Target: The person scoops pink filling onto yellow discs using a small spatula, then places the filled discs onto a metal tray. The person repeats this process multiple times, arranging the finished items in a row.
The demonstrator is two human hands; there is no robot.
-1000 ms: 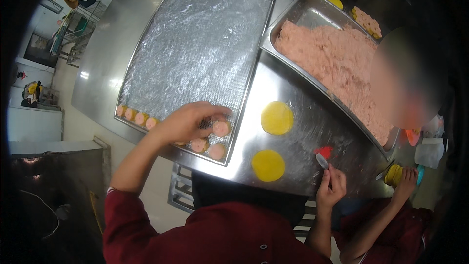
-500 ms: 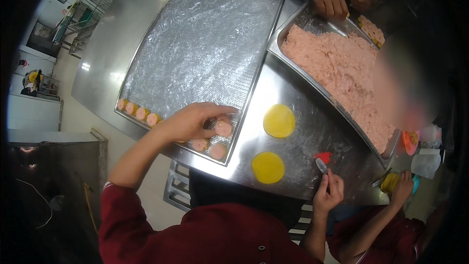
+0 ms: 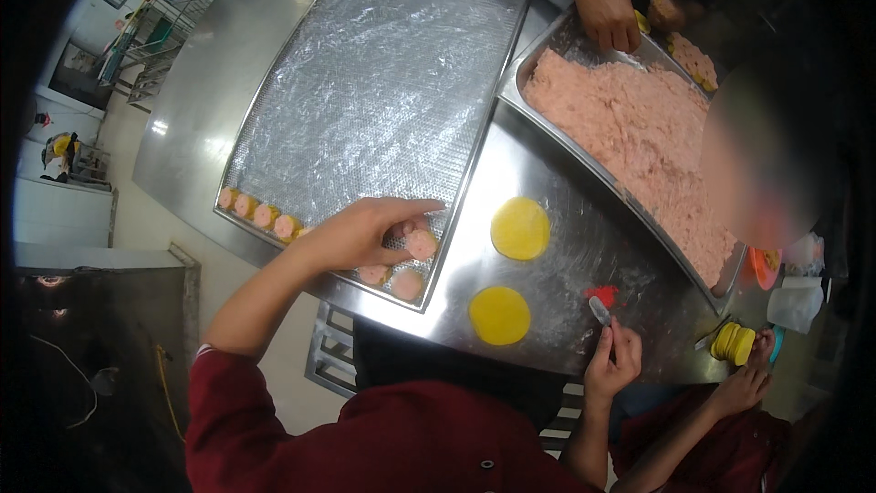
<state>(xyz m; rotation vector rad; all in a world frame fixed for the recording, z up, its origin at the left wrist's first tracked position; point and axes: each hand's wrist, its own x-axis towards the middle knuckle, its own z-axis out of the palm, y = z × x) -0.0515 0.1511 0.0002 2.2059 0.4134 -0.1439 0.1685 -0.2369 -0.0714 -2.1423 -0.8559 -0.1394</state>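
My left hand is over the near right corner of a large perforated metal tray, its fingers curled round a yellow-wrapped dumpling with pink filling on top. Two similar dumplings stand just in front of the tray's near edge, one of them a pink-topped dumpling in the corner. My right hand grips a small metal spatula. Its blade tip touches a little heap of red bits on the steel table. Between my hands lie two flat round yellow wrappers, one far and one near.
A deep steel pan of pink minced filling stands on the right. Another person's hand reaches over its far end. At the lower right, a co-worker's hand is beside stacked yellow wrappers. Several dumplings line the tray's near left edge.
My hands have hardly moved. The co-worker's hand at lower right has drawn back from the wrapper stack, which shows more fully. The far person's hand has come slightly lower over the pan.
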